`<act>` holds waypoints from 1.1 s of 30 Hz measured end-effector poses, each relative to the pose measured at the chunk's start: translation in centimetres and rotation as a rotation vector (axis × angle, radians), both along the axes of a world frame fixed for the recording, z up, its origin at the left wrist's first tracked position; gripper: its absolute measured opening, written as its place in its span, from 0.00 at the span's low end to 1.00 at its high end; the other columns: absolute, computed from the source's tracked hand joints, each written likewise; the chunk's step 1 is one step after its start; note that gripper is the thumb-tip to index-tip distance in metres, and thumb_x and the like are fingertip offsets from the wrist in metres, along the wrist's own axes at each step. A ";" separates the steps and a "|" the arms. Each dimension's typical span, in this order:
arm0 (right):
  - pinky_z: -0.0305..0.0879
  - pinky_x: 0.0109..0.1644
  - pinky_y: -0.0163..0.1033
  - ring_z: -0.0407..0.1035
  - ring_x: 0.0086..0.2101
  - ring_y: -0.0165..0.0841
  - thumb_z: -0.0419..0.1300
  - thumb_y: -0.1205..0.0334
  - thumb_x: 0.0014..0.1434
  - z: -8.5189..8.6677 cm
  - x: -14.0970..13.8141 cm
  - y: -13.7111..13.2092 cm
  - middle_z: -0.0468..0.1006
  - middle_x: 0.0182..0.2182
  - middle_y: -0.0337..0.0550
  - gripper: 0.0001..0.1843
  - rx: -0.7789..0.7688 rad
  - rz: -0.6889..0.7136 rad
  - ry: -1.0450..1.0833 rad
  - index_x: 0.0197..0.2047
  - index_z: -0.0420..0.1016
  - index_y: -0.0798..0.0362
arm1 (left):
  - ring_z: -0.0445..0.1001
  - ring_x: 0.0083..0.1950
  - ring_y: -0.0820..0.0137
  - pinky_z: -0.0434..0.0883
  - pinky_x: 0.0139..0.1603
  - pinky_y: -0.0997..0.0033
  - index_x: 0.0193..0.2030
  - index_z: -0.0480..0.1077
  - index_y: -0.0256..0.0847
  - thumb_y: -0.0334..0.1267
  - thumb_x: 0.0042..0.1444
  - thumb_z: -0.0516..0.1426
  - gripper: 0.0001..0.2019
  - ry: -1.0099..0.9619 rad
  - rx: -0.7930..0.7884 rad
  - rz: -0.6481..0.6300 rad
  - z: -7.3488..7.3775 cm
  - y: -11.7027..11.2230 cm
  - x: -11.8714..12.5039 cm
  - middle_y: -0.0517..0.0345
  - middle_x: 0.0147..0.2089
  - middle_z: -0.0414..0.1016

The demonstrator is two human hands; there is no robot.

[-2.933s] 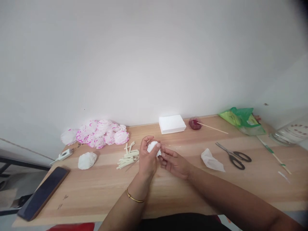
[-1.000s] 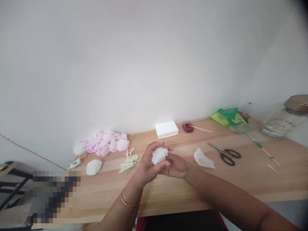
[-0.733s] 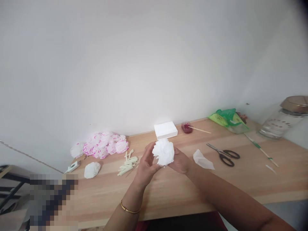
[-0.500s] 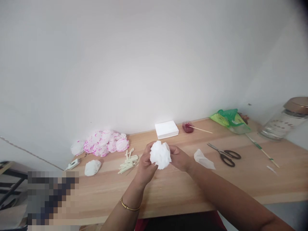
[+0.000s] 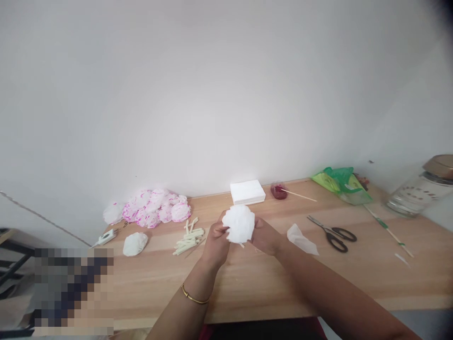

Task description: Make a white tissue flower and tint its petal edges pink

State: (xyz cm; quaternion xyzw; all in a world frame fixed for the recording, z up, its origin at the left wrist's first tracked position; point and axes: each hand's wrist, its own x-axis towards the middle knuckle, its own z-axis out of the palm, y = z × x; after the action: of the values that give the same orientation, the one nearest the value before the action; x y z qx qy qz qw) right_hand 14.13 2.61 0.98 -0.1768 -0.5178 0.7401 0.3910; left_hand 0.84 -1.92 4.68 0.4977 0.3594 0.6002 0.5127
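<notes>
White puff (image 5: pixel 239 224) btwn sticks (image 5: pixel 187 242) & scissors (image 5: pixel 328 229)

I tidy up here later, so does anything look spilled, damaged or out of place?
Nothing looks clearly spilled or damaged. A loose white sheet lies by the scissors, apart from the neat white stack, so it looks stray. A small white scrap also lies loose near the green-banded stick.

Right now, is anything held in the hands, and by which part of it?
A ruffled white paper pompom, held at its sides: the left hand at its left edge and the right hand at its right; any grip behind is hidden.
</notes>
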 end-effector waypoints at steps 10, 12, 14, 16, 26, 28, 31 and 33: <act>0.57 0.33 0.34 0.56 0.26 0.27 0.59 0.47 0.57 -0.4 0.9 1.9 0.63 0.23 0.35 0.17 0.065 -0.263 -0.104 0.32 0.72 0.54 | 0.64 0.26 0.79 0.62 0.27 0.80 0.27 0.70 0.37 0.31 0.40 0.65 0.08 -0.450 -0.234 0.013 -0.3 2.5 0.7 0.64 0.23 0.68; 0.58 0.34 0.35 0.58 0.28 0.28 0.60 0.48 0.56 0.1 1.1 1.9 0.66 0.25 0.36 0.16 0.128 -0.304 -0.148 0.35 0.74 0.53 | 0.56 0.20 0.83 0.55 0.21 0.82 0.24 0.68 0.36 0.27 0.37 0.66 0.10 -0.459 -0.269 0.013 -1.0 2.6 0.5 0.68 0.19 0.62; 0.60 0.37 0.35 0.62 0.30 0.29 0.60 0.49 0.56 0.4 1.2 1.8 0.71 0.29 0.38 0.14 0.191 -0.335 -0.179 0.38 0.75 0.52 | 0.51 0.18 0.85 0.51 0.19 0.82 0.23 0.66 0.35 0.27 0.35 0.66 0.11 -0.460 -0.294 0.004 -1.5 2.5 0.3 0.69 0.17 0.59; 0.61 0.38 0.36 0.64 0.32 0.30 0.60 0.50 0.57 0.4 1.2 1.7 0.73 0.31 0.39 0.14 0.229 -0.345 -0.186 0.39 0.75 0.51 | 0.55 0.19 0.83 0.53 0.19 0.80 0.25 0.68 0.35 0.29 0.36 0.66 0.11 -0.457 -0.301 -0.003 -1.6 2.4 0.2 0.66 0.19 0.63; 0.62 0.33 0.35 0.62 0.29 0.29 0.58 0.56 0.60 2.9 2.2 0.3 0.67 0.26 0.36 0.07 0.328 -0.632 -0.212 0.40 0.71 0.49 | 0.61 0.22 0.78 0.60 0.25 0.77 0.22 0.71 0.37 0.38 0.37 0.68 0.11 -0.405 -0.235 0.059 -1.5 1.7 -0.3 0.65 0.19 0.65; 0.64 0.36 0.36 0.65 0.32 0.30 0.58 0.60 0.60 4.6 2.4 -0.5 0.70 0.31 0.39 0.06 0.484 -0.671 -0.309 0.41 0.72 0.49 | 0.61 0.23 0.78 0.60 0.25 0.77 0.23 0.71 0.37 0.39 0.38 0.68 0.11 -0.409 -0.226 0.057 -1.5 1.8 -0.3 0.64 0.20 0.66; 0.66 0.47 0.41 0.68 0.42 0.36 0.56 0.65 0.60 6.5 2.3 -1.3 0.73 0.40 0.45 0.08 0.841 -0.722 -0.393 0.43 0.73 0.49 | 0.62 0.25 0.78 0.60 0.27 0.77 0.27 0.73 0.37 0.40 0.38 0.68 0.12 -0.391 -0.220 0.059 -1.4 1.8 -0.3 0.62 0.24 0.69; 0.64 0.53 0.46 0.67 0.48 0.39 0.56 0.65 0.61 7.0 1.8 -1.5 0.73 0.46 0.48 0.13 1.054 -0.679 -0.474 0.50 0.71 0.49 | 0.62 0.25 0.77 0.61 0.28 0.76 0.27 0.73 0.37 0.40 0.38 0.67 0.11 -0.354 -0.210 0.070 -1.5 1.7 -0.4 0.62 0.24 0.70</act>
State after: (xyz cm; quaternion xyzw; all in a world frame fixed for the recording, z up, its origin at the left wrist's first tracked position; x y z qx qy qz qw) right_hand 15.95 1.15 7.99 -0.2730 -0.7976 0.1650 0.5120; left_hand 0.43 -0.25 3.19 0.3154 0.3416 0.6550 0.5957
